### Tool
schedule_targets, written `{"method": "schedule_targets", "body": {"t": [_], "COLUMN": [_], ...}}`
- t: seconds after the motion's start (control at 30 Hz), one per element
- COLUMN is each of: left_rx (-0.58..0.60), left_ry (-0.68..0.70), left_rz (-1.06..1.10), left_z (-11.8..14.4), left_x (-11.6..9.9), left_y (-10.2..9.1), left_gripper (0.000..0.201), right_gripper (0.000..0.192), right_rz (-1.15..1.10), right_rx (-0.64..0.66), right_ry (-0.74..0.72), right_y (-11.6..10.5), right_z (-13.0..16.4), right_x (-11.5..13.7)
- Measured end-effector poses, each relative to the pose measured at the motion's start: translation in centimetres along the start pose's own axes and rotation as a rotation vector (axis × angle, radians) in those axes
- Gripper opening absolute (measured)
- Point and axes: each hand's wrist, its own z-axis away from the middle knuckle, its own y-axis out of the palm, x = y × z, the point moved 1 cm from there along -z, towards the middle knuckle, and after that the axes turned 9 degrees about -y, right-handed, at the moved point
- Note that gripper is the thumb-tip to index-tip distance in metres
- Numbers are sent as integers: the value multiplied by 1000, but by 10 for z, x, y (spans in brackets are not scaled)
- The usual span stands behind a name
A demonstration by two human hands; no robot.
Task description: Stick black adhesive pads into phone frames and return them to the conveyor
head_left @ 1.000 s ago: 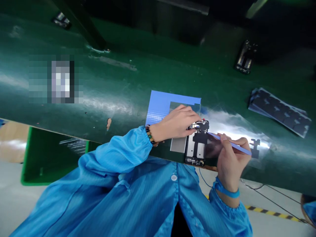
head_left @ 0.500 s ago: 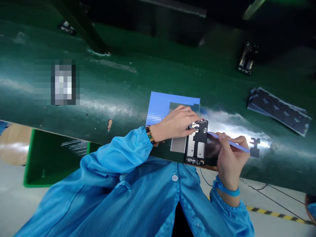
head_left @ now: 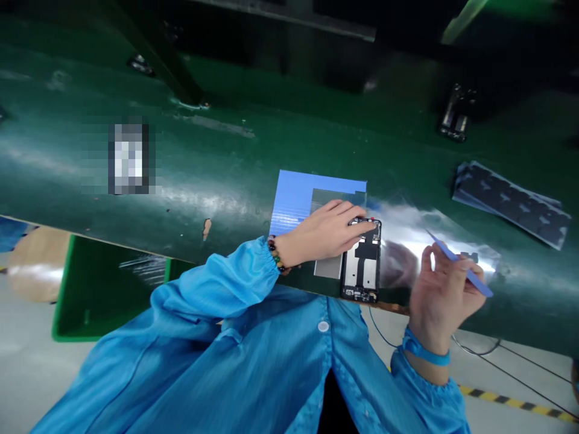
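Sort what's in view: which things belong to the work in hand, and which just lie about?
In use, I judge:
opened phone, under the left hand
blue pointed tool, in the right hand

Apparently lying about:
similar device, back right
stack of dark sheets, far right (possibly supplies)
green bin, lower left

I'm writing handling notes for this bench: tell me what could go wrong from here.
The opened phone sits at the near edge of the green bench, so a nudge from the left hand could knock it off. The purple tweezers in the right hand are finely pointed and might scratch exposed circuitry.
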Motion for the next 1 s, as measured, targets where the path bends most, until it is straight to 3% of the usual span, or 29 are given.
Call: {"method": "schedule_targets", "body": {"t": [0.13,0.33,0.47,0.57,1.0], "left_rx": [-64,-14,-23,-12,38], "left_ry": [-29,-133,-163,-175,-186], "left_rz": [16,10,29,31,10], "left_z": [37,86,89,87,87], "left_x": [4,-5,-12,-12,-13], "left_y": [-13,-15,-12,-12,-12], "left_gripper": [34,46,46,45,41], "right_gripper": [27,33,36,37,35], "right_rz": [-36,123,233,258,285], "right_rx": [71,284,438,515,560], "right_ry": [76,132,17,15,4], "right_y": [10,45,61,67,70], "right_z": [2,18,25,26,24], "right_x": [-1,1,0,-4,-8]}}
